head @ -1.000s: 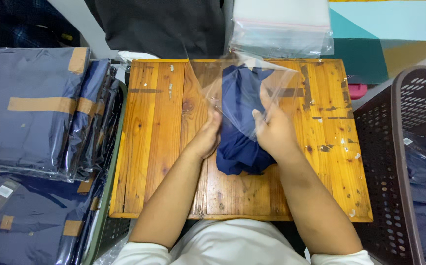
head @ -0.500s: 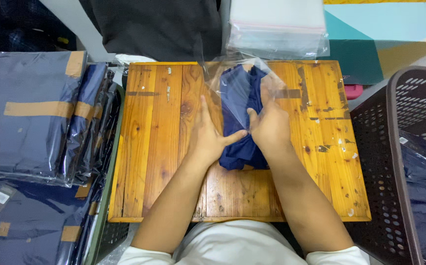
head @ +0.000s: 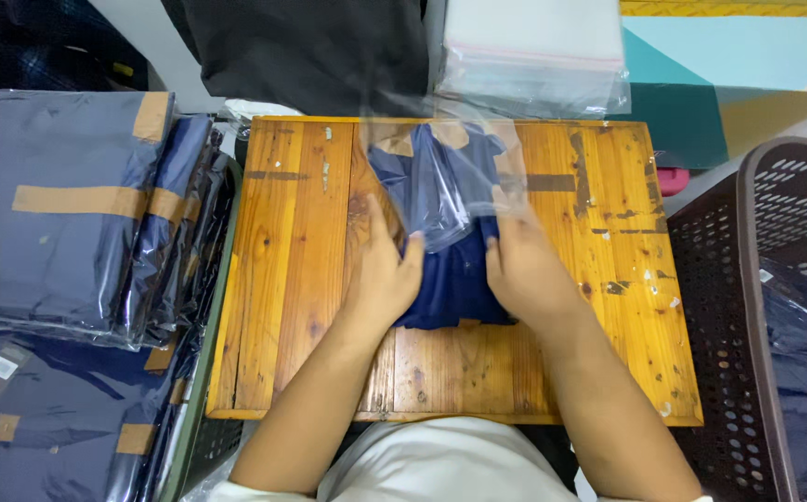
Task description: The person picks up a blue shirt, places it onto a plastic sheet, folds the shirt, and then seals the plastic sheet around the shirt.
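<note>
A folded navy garment (head: 454, 279) lies on the wooden table (head: 292, 279), its far half inside a clear plastic bag (head: 440, 177). My left hand (head: 383, 274) presses against the garment's left side, fingers at the bag's open edge. My right hand (head: 526, 270) holds the garment's right side at the bag's mouth. The garment's near end sticks out of the bag between my hands.
Stacks of bagged navy garments (head: 59, 214) with brown tape lie at the left. A pile of empty clear bags (head: 533, 56) sits beyond the table. A dark perforated basket (head: 775, 307) with bagged garments stands at the right.
The bag has come down flatter over the garment's far half. Both hands have shifted to the garment's two sides near the bag's mouth.
</note>
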